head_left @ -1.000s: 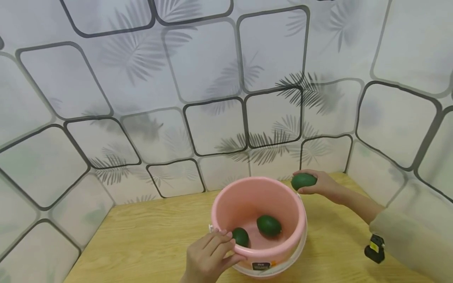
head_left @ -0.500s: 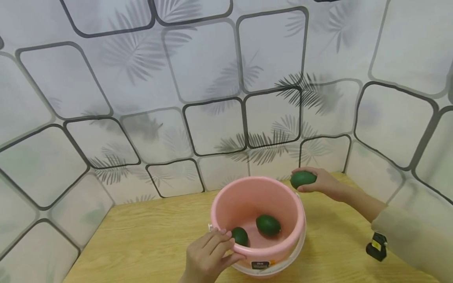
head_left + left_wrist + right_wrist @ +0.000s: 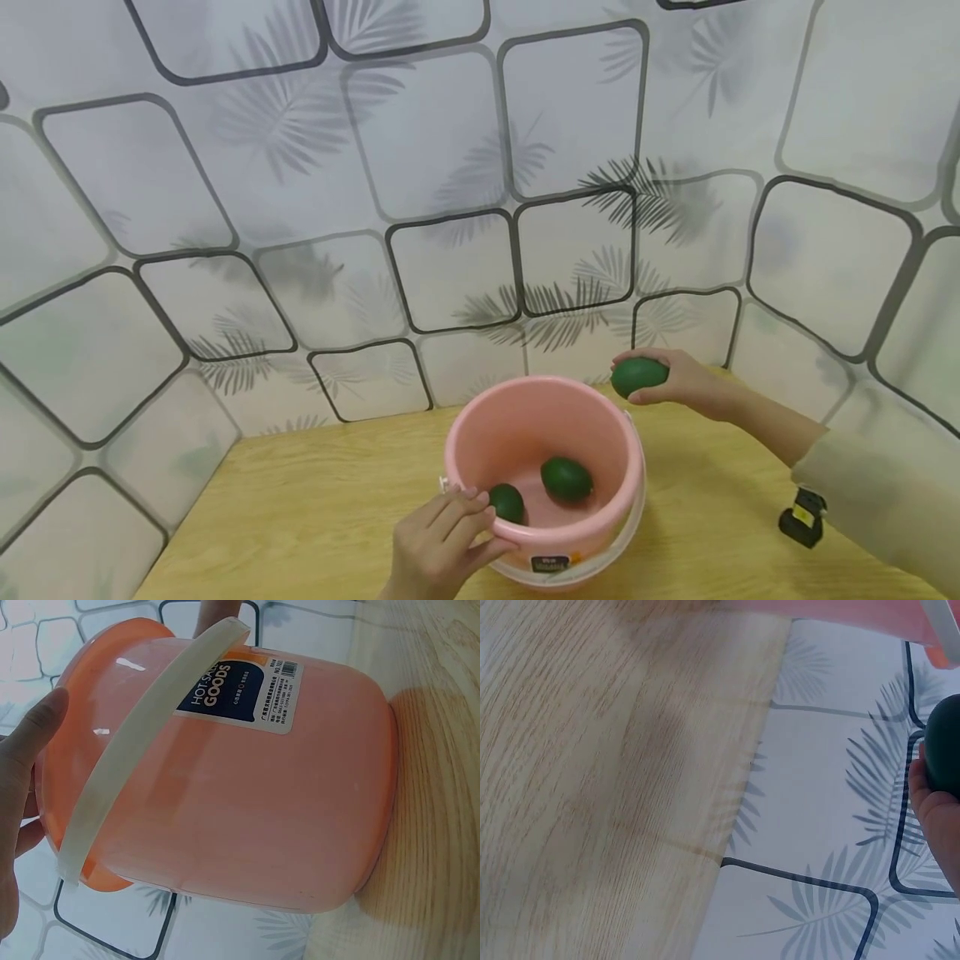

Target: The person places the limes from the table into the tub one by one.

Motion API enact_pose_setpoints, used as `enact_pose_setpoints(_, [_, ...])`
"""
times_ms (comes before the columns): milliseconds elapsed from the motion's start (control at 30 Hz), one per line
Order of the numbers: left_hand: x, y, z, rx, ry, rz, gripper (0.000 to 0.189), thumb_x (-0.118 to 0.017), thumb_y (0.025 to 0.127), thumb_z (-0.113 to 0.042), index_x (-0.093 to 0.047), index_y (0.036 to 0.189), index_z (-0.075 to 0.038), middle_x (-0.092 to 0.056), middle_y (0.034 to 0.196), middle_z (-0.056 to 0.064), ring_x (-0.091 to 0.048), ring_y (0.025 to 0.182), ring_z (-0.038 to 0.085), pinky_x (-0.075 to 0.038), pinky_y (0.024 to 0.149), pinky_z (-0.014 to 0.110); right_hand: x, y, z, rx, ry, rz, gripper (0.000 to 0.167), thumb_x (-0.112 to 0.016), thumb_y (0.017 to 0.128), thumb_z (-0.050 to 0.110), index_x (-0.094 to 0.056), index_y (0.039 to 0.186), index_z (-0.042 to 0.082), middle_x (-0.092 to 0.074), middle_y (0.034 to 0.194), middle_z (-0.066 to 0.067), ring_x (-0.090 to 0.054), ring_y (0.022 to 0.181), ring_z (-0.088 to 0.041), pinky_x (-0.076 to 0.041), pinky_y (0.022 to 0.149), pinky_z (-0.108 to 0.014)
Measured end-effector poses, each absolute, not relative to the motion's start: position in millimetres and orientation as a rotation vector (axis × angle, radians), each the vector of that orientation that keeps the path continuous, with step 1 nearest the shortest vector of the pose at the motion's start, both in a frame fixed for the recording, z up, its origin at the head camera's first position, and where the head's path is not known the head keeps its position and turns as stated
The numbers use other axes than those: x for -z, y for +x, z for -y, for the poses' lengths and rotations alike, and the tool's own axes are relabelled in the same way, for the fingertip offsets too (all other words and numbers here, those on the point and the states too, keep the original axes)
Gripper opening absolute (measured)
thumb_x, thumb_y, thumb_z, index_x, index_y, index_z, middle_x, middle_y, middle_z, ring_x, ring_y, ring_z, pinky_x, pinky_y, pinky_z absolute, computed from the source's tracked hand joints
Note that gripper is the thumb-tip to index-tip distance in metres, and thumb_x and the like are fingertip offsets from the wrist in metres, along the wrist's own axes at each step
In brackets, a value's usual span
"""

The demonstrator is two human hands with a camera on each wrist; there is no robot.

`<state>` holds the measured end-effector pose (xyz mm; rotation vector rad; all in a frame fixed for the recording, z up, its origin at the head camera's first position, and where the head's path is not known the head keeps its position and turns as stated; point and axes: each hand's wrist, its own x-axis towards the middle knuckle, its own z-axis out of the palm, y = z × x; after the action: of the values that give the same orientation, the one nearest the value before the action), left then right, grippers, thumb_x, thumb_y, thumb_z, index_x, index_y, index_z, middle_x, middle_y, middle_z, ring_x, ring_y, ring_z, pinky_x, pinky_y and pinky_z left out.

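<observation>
A pink bucket (image 3: 547,400) stands upright on the table, its white handle (image 3: 142,735) lowered against the outside. My left hand (image 3: 442,537) grips the near-left rim, thumb outside and fingers over the edge; the left wrist view shows the thumb (image 3: 45,720) on the bucket's outer side. Two dark green oval fruits lie on the bucket floor, one towards the middle (image 3: 567,479) and one at the near left (image 3: 507,503), partly covered by the rim and fingers. Just beyond the bucket's right rim, my right hand (image 3: 678,379) holds another green oval fruit (image 3: 637,377) above the table.
The wood-grain table (image 3: 322,492) extends to both sides of the bucket. Patterned white walls (image 3: 450,275) close it off at the back, left and right. A small black device (image 3: 802,517) with a yellow label hangs by the right sleeve (image 3: 870,500).
My right hand has drifted slightly left and up with the fruit in it. The left hand keeps its hold on the bucket rim, and the two fruits inside lie as before.
</observation>
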<state>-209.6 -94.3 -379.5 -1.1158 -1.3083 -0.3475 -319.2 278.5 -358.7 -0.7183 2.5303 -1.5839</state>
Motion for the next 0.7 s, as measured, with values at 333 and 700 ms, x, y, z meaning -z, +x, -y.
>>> enact_pose_setpoints(333, [380,-210,93,0.347,-1.118,1.292,0.039,-0.065,0.086,-0.041,-0.066,0.064,-0.008,-0.070,0.069,0.005,-0.066,0.062,0.014,-0.058,0.056,0.024,347,-311,-271,1.599,-0.732,-2.490,0.056,-0.074,0.081,0.010,-0.049,0.131,0.001,-0.056,0.119,-0.017,-0.063,0.093,-0.021,-0.058,0.075,-0.036])
enact_pose_setpoints(700, [378,-210,93,0.352,-1.126,1.295,0.039,-0.065,0.086,-0.040,-0.067,0.065,-0.008,-0.070,0.069,0.005,-0.066,0.062,0.014,-0.058,0.056,0.024,337,-304,-265,1.560,-0.800,-2.479,0.053,-0.074,0.081,0.008,-0.051,0.130,0.004,-0.059,0.116,-0.013,-0.063,0.094,-0.022,-0.058,0.076,-0.036])
